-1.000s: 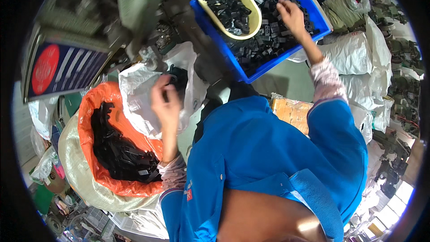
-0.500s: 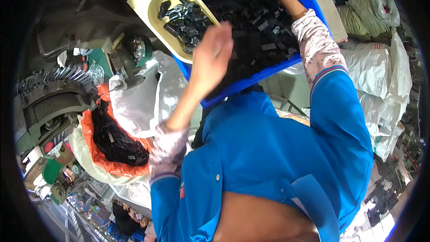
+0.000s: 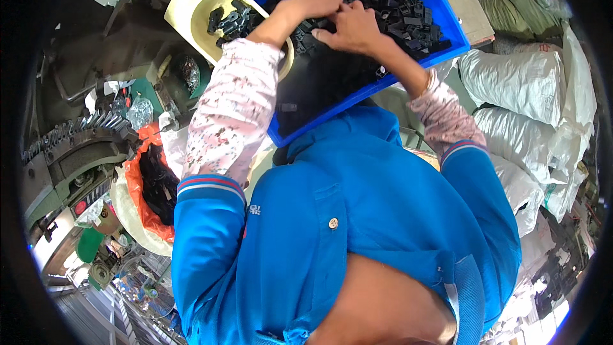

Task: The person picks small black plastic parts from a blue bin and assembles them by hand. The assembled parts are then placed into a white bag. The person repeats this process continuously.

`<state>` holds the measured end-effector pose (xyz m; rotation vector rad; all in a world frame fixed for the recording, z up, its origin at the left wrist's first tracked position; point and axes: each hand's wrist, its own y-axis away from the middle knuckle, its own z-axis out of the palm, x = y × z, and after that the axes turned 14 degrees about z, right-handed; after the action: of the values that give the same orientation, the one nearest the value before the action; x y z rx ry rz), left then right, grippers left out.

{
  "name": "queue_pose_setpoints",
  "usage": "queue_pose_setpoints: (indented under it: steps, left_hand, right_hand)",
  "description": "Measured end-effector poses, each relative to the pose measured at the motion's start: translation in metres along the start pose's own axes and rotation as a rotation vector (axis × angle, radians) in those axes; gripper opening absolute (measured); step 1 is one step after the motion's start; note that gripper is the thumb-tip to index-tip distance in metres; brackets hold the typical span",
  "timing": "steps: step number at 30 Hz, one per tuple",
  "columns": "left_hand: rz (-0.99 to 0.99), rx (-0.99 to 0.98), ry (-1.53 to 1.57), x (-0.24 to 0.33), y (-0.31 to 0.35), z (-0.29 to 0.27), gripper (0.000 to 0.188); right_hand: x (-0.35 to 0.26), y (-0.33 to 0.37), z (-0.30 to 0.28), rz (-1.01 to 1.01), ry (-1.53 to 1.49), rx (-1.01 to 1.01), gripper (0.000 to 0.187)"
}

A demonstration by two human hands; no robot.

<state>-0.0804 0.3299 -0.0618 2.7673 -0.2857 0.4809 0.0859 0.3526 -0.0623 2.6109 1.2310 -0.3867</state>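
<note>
Both of my hands are over the blue bin [image 3: 456,22], among many small black plastic parts [image 3: 399,0]. My left hand [image 3: 317,1] reaches across the edge of the cream scoop-shaped tray [image 3: 191,3]. Its fingers are bent and pressed together over the parts; what they hold, if anything, is hidden. Close against it on the right is my right hand [image 3: 353,29], thumb stretched out and apart from the fingers, with nothing visible in it. The fingertips of the two hands nearly meet. Glossy black parts [image 3: 235,22] lie in the tray's hollow, partly covered by my left forearm.
White woven sacks [image 3: 511,83] are stacked at the right, with greenish sacks [image 3: 504,16] beyond. At the left, an orange-lined bag [image 3: 134,182] holds black material near a curved machine [image 3: 80,131] lined with metal pieces. A board [image 3: 469,9] lies beyond the bin's right side.
My left hand has moved from beside the tray farther into the bin. My right hand has come from the bin's far right edge toward the middle, next to the left.
</note>
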Motion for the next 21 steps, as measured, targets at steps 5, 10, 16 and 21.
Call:
queue_pose_setpoints:
  steps: [5, 10, 16, 21]
  left_hand:
    - [-0.017, -0.09, -0.105, 0.042, 0.033, 0.001, 0.038]
    - [-0.064, -0.211, 0.001, 0.089, 0.069, -0.024, 0.034]
    - [-0.165, 0.017, 0.084, 0.081, 0.061, -0.043, 0.035]
    - [-0.165, 0.206, 0.039, 0.047, -0.012, 0.019, 0.07]
  right_hand:
    - [-0.015, 0.054, 0.002, -0.068, -0.06, 0.217, 0.057]
    - [-0.02, 0.105, -0.014, -0.326, -0.302, 0.152, 0.051]
    - [0.09, -0.002, -0.047, -0.229, -0.313, 0.385, 0.048]
    - [0.129, -0.086, 0.004, 0.257, -0.016, 0.186, 0.055]
